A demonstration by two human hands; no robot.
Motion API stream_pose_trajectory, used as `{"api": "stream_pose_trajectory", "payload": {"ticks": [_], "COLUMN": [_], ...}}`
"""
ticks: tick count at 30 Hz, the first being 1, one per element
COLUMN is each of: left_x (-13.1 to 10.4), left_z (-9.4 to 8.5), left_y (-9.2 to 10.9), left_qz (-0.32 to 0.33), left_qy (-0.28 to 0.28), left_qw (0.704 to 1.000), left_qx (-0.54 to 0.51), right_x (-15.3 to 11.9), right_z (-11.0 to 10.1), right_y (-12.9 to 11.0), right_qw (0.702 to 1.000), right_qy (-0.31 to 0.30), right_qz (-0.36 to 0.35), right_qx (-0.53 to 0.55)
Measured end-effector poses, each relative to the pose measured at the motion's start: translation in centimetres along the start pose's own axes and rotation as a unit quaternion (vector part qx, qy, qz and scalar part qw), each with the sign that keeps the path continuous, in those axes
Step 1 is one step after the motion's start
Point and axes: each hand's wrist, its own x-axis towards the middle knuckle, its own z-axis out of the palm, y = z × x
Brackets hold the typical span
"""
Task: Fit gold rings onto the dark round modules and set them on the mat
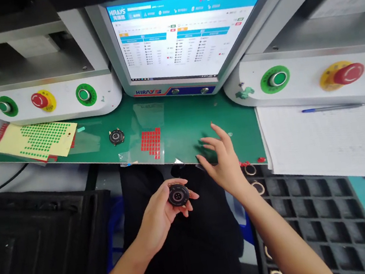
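Note:
My left hand holds a round black watch case above my lap, its sensor side facing up. The fingers curl around its edge and underneath. My right hand hovers over the front edge of the green work mat, fingers spread and nothing in them. Left of that hand, a clear sheet with small red stickers lies on the mat. Another black watch case rests farther left, back side up.
A monitor stands behind the mat between two machine panels with green and red buttons. Yellow sheets with green dots lie left. Papers with a pen are right. A black compartment tray holds several watch cases under my right forearm.

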Motion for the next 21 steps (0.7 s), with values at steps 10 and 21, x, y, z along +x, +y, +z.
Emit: {"api": "stream_pose_trajectory", "payload": {"ticks": [10, 21], "left_x": [-3.4, -5.2], "left_z": [0.4, 0.6], "left_y": [-0.4, -0.3], "left_qz": [0.106, 0.089], "left_qy": [-0.069, -0.133], "left_qw": [0.989, 0.987], "left_qx": [0.073, 0.013], "right_x": [-4.3, -7.3], "right_z": [-1.9, -2.5], "right_y": [-8.8, -12.3], "right_qw": [0.971, 0.874], "right_qy": [0.112, 0.038], "right_qz": [0.015, 0.161], "right_qx": [0.213, 0.457]}}
